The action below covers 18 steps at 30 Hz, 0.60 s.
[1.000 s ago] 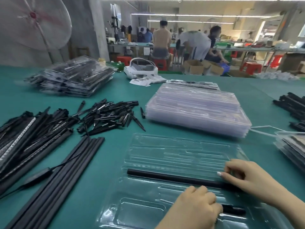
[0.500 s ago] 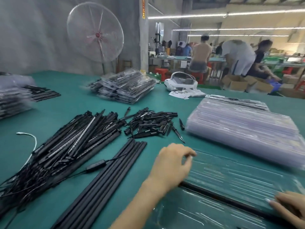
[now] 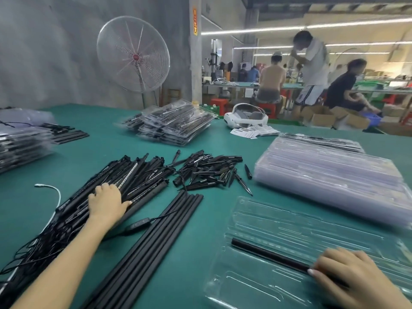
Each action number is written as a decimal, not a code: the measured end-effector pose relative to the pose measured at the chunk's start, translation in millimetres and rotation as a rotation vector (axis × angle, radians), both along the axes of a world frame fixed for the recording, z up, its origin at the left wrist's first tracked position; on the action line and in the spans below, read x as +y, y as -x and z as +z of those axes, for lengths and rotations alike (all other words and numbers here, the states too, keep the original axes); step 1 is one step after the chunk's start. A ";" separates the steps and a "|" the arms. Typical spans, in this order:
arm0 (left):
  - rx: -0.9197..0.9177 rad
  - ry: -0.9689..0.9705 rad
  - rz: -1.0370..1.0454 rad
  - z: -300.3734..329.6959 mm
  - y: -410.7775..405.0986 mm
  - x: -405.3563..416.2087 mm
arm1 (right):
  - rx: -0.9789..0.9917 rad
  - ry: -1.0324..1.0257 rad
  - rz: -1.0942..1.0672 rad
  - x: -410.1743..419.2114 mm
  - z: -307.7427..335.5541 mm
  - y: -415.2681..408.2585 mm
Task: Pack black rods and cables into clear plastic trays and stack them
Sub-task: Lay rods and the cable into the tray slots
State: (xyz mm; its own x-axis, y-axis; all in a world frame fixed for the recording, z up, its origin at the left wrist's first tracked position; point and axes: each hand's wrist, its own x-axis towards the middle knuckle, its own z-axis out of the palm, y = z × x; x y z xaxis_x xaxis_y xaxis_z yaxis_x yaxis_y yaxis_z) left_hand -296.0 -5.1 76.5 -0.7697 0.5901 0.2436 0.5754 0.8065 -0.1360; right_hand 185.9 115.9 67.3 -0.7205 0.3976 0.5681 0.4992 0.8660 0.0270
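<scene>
ok counting what's on the green table [image 3: 200, 275]: one open clear tray [image 3: 278, 230] with one black rod [image 3: 267, 255] in it, one tall stack of empty trays [image 3: 330, 181], five loose rods [image 3: 156, 241] side by side, one fan [image 3: 133, 54], one white headset [image 3: 245, 118], spikes [image 3: 209, 172] too many to count

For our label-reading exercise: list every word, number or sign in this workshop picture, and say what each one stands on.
Red vertical sign on the concrete pillar: yellow characters, too blurred to read.
White paper slips by the white headset: print too small to read.
Inline controller on the black cable: faint marks, unreadable.
Fan hub: red cap, no legible text.
Nothing else carries readable text.
</scene>
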 end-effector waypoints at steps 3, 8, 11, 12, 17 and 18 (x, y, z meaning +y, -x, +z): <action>-0.021 -0.111 -0.066 4.5 -6.4 -0.7 | 0.018 0.003 0.016 -7.9 5.1 7.9; -0.296 -0.662 -0.310 40.6 -53.5 5.5 | 0.044 0.152 0.056 -19.5 12.1 21.9; -0.529 -0.818 -0.614 80.4 -110.1 7.3 | 0.248 0.580 0.184 -35.7 17.9 38.3; -0.618 -0.813 -0.702 91.8 -131.9 7.0 | 0.362 0.757 0.234 -41.3 21.6 46.3; -0.803 -0.670 -1.065 109.7 -233.8 0.0 | 0.847 1.460 0.478 -55.3 57.4 85.9; -0.852 -0.659 -1.115 105.7 -248.3 -1.6 | 0.943 1.542 0.536 -55.9 66.2 88.4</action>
State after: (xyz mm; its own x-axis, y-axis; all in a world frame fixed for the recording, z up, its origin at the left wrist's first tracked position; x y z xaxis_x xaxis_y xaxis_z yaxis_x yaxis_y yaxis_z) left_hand -47.7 -6.7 182.3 -0.0697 0.9072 0.4149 0.6243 -0.2847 0.7274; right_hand 97.5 60.0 133.5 -0.6313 0.7461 0.2116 -0.4111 -0.0906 -0.9071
